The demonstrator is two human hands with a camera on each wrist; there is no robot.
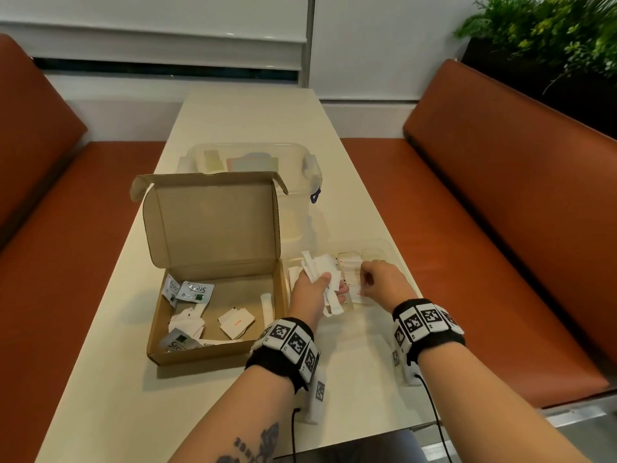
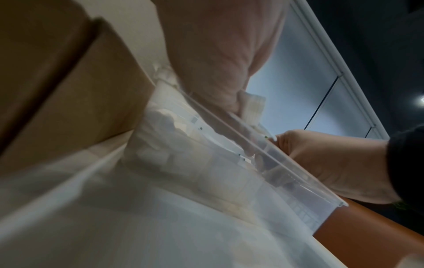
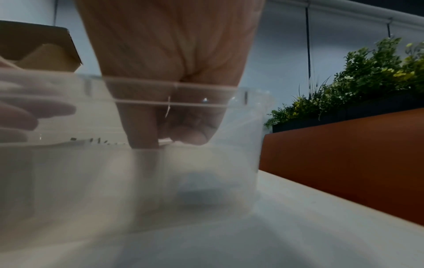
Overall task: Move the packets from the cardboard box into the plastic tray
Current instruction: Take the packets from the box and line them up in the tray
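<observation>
Open brown cardboard box [image 1: 213,295] sits on the long cream table [image 1: 247,115], close to the table's left edge, lid flap standing upright at the box's far side. Inside: green-and-white printed sachets [image 1: 195,290] in the far-left corner, one more at the near-left corner; flat white square packets with red print [image 1: 235,322] near the middle of the floor; a narrow white stick packet [image 1: 266,305] lying along the right wall.

Clear shallow plastic tray [image 1: 384,248] rests just beside the box's right wall, towards the table's right edge. White packets already lie in it, some with red print.

Left hand [image 1: 312,290] is above the tray's left part, fingers curled round a bunch of white paper packets [image 1: 317,265]; the bunch fans out beyond the fingers and hangs below the palm. In the left wrist view the tray rim [image 2: 263,150] crosses under the hand, and a ridged white packet edge shows at the palm.

Right hand [image 1: 380,282] is down inside the tray, fingers bent. In the right wrist view, seen through the clear tray wall [image 3: 229,127], thumb and forefinger tips [image 3: 143,137] meet on the edge of a thin white packet [image 3: 165,141] at the tray floor: narrow pinch grip.

Behind the box, at the table's middle: clear plastic storage tub with clip handles [image 1: 310,168], pastel items inside, too blurred to identify. Orange-brown upholstered bench seats [image 1: 500,195] run along both long sides of the table. Green foliage in a dark planter [image 1: 547,31] stands behind the right bench. Both wrists carry black bands with black-and-white marker tiles [image 1: 290,339].
</observation>
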